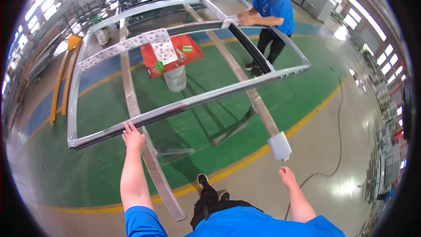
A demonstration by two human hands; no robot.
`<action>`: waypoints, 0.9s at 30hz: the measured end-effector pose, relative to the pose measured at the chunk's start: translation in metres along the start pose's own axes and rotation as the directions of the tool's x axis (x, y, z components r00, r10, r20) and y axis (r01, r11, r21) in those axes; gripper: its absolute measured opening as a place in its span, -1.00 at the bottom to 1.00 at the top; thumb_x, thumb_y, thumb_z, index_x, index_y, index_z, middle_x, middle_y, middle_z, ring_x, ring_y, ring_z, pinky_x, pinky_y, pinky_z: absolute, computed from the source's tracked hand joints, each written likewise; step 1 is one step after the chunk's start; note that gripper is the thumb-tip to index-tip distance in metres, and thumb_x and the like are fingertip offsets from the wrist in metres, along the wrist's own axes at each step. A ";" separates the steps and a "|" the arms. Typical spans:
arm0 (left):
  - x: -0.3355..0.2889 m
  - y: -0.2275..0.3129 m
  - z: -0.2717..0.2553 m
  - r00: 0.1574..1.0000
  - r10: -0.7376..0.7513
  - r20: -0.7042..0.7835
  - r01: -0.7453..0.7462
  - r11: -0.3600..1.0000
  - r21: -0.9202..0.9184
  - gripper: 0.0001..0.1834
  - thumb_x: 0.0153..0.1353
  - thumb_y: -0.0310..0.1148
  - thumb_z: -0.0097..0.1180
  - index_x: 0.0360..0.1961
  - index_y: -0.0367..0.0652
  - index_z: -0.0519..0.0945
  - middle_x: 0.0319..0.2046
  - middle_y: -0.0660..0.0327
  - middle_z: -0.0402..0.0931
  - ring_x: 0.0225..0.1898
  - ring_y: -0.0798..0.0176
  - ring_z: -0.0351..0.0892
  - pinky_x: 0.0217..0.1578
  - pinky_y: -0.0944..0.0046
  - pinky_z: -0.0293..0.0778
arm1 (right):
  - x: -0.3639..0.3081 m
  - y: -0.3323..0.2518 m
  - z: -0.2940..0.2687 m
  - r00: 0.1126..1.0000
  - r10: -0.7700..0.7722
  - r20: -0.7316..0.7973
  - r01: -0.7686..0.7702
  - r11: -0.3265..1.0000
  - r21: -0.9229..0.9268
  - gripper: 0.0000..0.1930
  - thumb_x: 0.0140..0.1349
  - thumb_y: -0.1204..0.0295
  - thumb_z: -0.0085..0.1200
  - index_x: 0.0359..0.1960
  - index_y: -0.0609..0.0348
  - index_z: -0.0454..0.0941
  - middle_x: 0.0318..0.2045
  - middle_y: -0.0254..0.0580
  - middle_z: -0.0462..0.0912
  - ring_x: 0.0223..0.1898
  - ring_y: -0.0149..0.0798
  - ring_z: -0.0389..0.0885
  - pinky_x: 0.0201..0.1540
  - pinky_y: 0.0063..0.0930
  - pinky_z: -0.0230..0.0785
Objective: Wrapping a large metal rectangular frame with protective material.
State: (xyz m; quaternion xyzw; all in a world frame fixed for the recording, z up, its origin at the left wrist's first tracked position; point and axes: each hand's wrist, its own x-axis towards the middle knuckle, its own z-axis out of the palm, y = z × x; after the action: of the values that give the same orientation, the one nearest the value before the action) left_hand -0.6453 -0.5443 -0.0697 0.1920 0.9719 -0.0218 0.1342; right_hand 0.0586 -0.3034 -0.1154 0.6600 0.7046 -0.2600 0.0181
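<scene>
Long frame (188, 104) running left to right, angling away rightward; left hand (133, 138) outstretched against it, right hand (287, 177) curled, apart!

A dark cable (341, 123) winds across the grey floor (313, 149) at right. Two yellow forks (59, 88) extend along the left.

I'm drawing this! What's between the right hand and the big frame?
In the head view, a long bar with a white roll-shaped thing at its end lies between the right hand and the frame.
</scene>
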 end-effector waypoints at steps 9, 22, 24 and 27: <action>0.013 0.007 -0.006 0.993 -0.063 -0.103 0.058 0.997 -0.056 -0.31 0.20 -0.28 -0.03 0.35 -0.36 0.24 0.38 -0.13 0.16 0.38 -0.14 0.18 0.39 -0.01 0.06 | 0.050 -0.155 -0.052 0.945 -0.287 0.157 0.217 0.909 0.356 -0.67 0.28 0.29 0.08 -0.02 0.23 0.58 -0.24 -0.19 0.70 -0.24 -0.33 0.65 -0.11 -0.40 0.49; 0.047 0.041 -0.027 0.925 -0.375 0.061 0.379 0.924 -0.057 -0.52 0.21 -0.19 0.03 0.07 -0.28 0.57 0.16 -0.07 0.45 0.19 -0.08 0.47 0.18 -0.04 0.39 | 0.275 -0.356 -0.105 0.791 -0.609 0.058 0.530 0.730 0.431 -0.74 0.29 0.37 0.09 -0.09 0.27 0.60 -0.32 -0.11 0.71 -0.27 -0.29 0.66 -0.15 -0.40 0.49; 0.056 0.041 -0.035 0.913 -0.369 0.176 0.381 0.923 -0.042 -0.52 0.19 -0.18 0.07 0.04 -0.28 0.61 0.07 -0.12 0.54 0.12 -0.08 0.54 0.13 -0.05 0.46 | 0.290 -0.393 -0.107 0.748 -0.656 0.100 0.567 0.711 0.416 -0.72 0.29 0.35 0.11 -0.06 0.26 0.60 -0.26 -0.06 0.72 -0.20 -0.22 0.68 -0.10 -0.37 0.49; 0.078 0.042 -0.045 0.924 -0.325 0.202 0.345 0.936 -0.067 -0.51 0.15 -0.13 0.16 -0.01 -0.29 0.61 -0.01 -0.18 0.58 0.06 -0.13 0.58 0.08 -0.06 0.50 | 0.307 -0.449 -0.109 0.698 -0.683 0.215 0.558 0.707 0.434 -0.69 0.29 0.32 0.12 -0.03 0.26 0.58 -0.19 -0.03 0.72 -0.13 -0.19 0.68 -0.04 -0.35 0.49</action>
State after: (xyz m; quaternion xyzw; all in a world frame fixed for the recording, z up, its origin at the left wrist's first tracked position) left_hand -0.7097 -0.4729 -0.0472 0.0130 0.9733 -0.0132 0.2289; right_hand -0.3676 0.0250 0.0196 0.3116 0.8167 -0.4824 -0.0561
